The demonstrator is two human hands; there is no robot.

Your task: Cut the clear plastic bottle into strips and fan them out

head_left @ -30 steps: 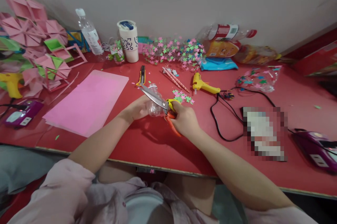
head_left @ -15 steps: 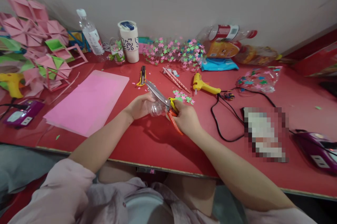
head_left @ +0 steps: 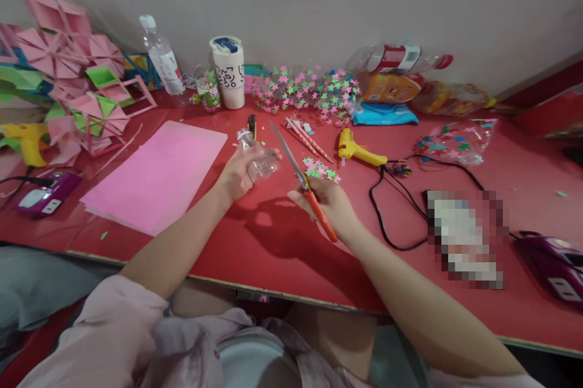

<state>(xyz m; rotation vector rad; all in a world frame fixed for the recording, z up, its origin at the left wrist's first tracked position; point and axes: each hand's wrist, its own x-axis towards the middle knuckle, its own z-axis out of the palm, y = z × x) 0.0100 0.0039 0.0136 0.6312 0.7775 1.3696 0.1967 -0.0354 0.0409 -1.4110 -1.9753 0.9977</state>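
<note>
My left hand point(head_left: 239, 172) holds a small clear plastic bottle piece point(head_left: 255, 154) above the red table point(head_left: 255, 248), its neck pointing up and left. My right hand point(head_left: 330, 203) grips orange-handled scissors point(head_left: 303, 184); the blades are closed and point up-left, a short gap to the right of the bottle piece. A scatter of small pink and green paper stars point(head_left: 321, 169) lies just beyond my right hand.
A pink paper sheet point(head_left: 157, 175) lies left. A yellow glue gun point(head_left: 357, 150) with black cord point(head_left: 387, 218), a yellow utility knife point(head_left: 251, 124), pink sticks point(head_left: 310, 139), a white cup point(head_left: 228, 72), bottles and folded pink paper shapes point(head_left: 68, 84) line the back. Purple devices sit at both edges.
The scissors have come away from the bottle piece, moving right. My left hand lifted the bottle piece up and left, and the two hands are now apart.
</note>
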